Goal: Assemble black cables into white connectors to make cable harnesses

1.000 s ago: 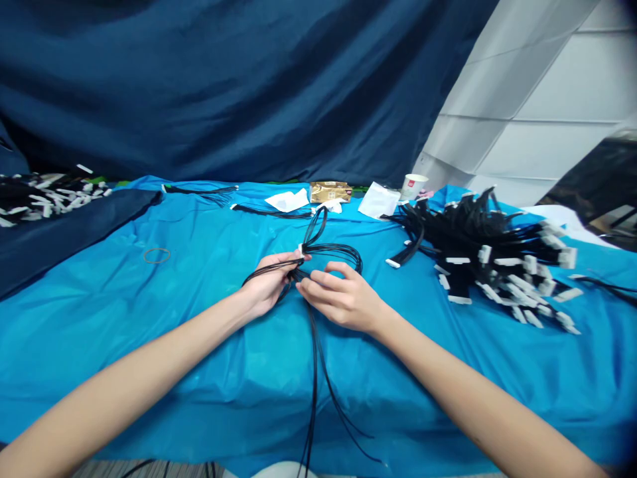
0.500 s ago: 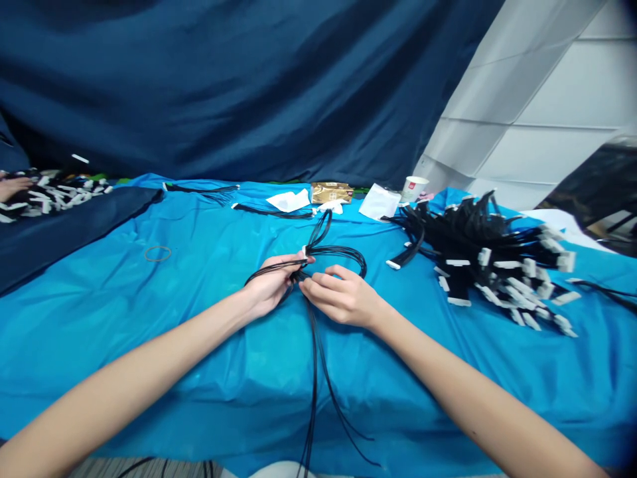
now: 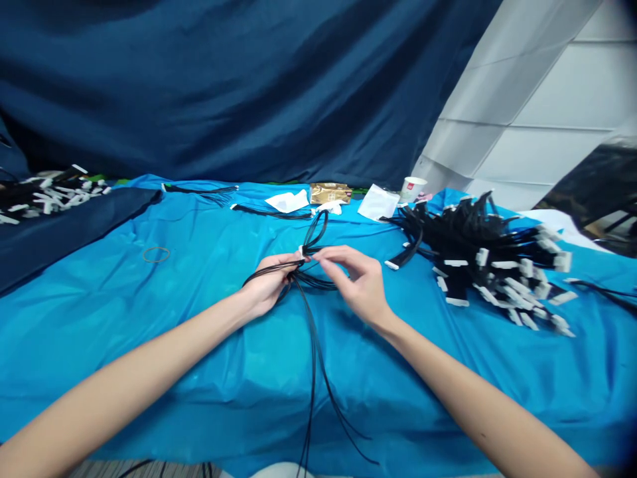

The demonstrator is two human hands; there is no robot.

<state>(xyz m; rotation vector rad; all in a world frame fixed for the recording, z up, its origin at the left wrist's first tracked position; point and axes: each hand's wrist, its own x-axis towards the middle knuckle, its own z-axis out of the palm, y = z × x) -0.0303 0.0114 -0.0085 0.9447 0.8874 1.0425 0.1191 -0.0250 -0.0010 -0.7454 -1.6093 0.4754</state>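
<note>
A looped bundle of thin black cables (image 3: 313,332) with a small white connector at its top is held over the blue-covered table. My left hand (image 3: 269,282) is closed around the bundle just below the connector, and some strands loop back over its fingers. My right hand (image 3: 355,279) is bent beside the connector, thumb and index finger pinched at the black strands. Its other fingers are partly hidden. Loose cable ends hang down toward the table's front edge.
A large pile of black cables with white connectors (image 3: 458,263) lies at the right, another pile (image 3: 64,196) at the far left. A paper cup (image 3: 413,189), a gold packet (image 3: 330,193) and white papers (image 3: 379,202) stand along the back. A rubber band (image 3: 156,254) lies at left.
My right hand has moved up and slightly right, from below the bundle's middle to beside the connector. The loop at the right has dropped lower. A person's hand at the far left has left view.
</note>
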